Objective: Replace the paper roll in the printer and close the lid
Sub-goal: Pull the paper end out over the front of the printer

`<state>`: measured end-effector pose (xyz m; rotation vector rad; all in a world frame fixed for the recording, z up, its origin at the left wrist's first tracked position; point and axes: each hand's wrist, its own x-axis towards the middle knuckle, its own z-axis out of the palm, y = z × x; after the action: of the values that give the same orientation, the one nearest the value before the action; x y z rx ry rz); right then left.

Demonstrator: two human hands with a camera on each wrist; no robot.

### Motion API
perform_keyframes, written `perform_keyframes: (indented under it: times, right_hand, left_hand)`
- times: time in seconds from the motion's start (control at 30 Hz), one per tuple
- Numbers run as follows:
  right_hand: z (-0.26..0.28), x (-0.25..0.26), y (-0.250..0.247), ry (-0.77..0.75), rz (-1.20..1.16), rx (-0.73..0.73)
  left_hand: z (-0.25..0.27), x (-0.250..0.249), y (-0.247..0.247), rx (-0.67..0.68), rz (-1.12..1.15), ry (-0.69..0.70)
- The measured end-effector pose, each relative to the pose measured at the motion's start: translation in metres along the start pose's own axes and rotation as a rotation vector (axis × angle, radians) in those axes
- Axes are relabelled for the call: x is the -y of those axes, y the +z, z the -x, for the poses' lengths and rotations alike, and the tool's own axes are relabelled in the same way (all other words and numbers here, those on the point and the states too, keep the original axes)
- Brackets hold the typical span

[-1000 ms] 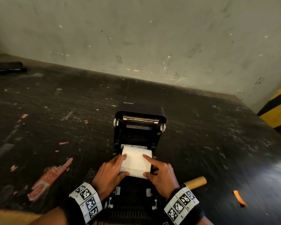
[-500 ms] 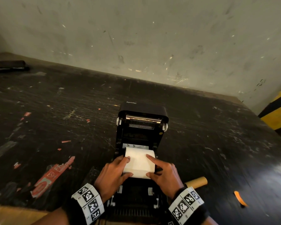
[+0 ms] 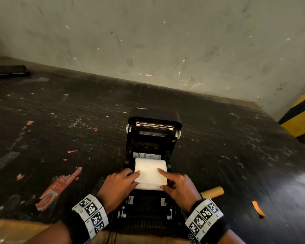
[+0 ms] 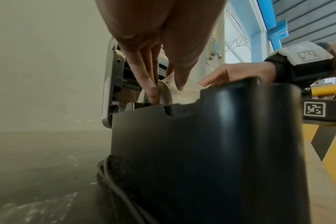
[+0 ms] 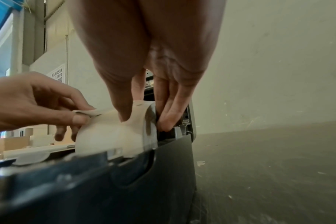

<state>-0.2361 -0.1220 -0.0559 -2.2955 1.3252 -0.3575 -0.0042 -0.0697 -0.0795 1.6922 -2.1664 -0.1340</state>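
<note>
Paper roll point(image 3: 150, 170) sits in the open printer point(image 3: 154, 205) bay, lid point(image 3: 154, 118) up. We hold it with left hand point(image 3: 119, 186) and right hand point(image 3: 179, 184), fingers curled round each end. Likely light, soft-walled, prone to unwinding; we judge the ends the safest hold.

"Xprinter" in white on the raised black printer lid point(image 3: 154, 115)

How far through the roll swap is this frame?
Done: the empty cardboard core lies on the table beside the printer. In hand: the left hand and right hand hold the new paper roll by its sides in the open bay. Left: seating it and closing the lid, which stands upright.
</note>
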Motion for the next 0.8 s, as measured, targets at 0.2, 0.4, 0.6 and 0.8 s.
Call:
perform_keyframes:
  times: [0.2,0.4,0.6,0.8]
  right_hand:
    - [0.003,-0.003,0.000,0.003,-0.087,-0.020]
    - [0.008,-0.003,0.000,0.023,-0.229,-0.032]
    - [0.010,0.000,0.001,0.058,-0.277,-0.087]
    - [0.008,0.005,0.008,0.070,-0.423,-0.113]
  left_hand:
    - [0.000,0.002,-0.005,-0.050,-0.043,0.118]
    - [0.005,0.007,-0.003,-0.084,0.016,0.188]
    - [0.007,0.007,0.000,-0.064,0.080,0.215]
    - [0.004,0.004,-0.002,-0.004,0.495,-0.008]
